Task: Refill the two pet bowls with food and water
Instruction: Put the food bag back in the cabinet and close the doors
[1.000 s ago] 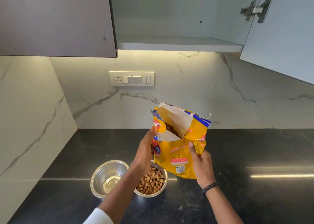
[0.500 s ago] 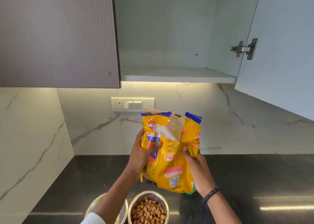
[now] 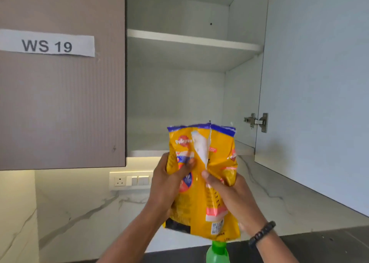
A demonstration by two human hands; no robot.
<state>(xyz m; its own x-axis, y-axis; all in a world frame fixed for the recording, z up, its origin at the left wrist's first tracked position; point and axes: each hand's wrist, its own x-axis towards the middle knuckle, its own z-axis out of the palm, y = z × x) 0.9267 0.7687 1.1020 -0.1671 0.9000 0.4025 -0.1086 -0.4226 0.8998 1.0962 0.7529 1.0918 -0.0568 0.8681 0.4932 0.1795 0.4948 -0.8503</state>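
Observation:
A yellow pet food bag (image 3: 201,208) with a blue top edge and a torn white flap is held upright in front of the open cupboard. My left hand (image 3: 167,183) grips its left side, thumb across the front. My right hand (image 3: 233,199), a dark bead bracelet on the wrist, grips its right side. The bag's top reaches the level of the cupboard's bottom shelf. The two bowls are out of view below the frame.
The wall cupboard (image 3: 179,103) stands open with bare white shelves; its door (image 3: 315,83) swings out on the right. A closed door labelled WS 19 (image 3: 60,93) is on the left. A green bottle top (image 3: 217,252) shows below the bag. A socket panel (image 3: 129,180) is on the marble wall.
Both hands have lifted the bag from above the bowls up towards the cupboard, and its open top has been folded closed. The view has tilted up, so the bowls have dropped out of sight.

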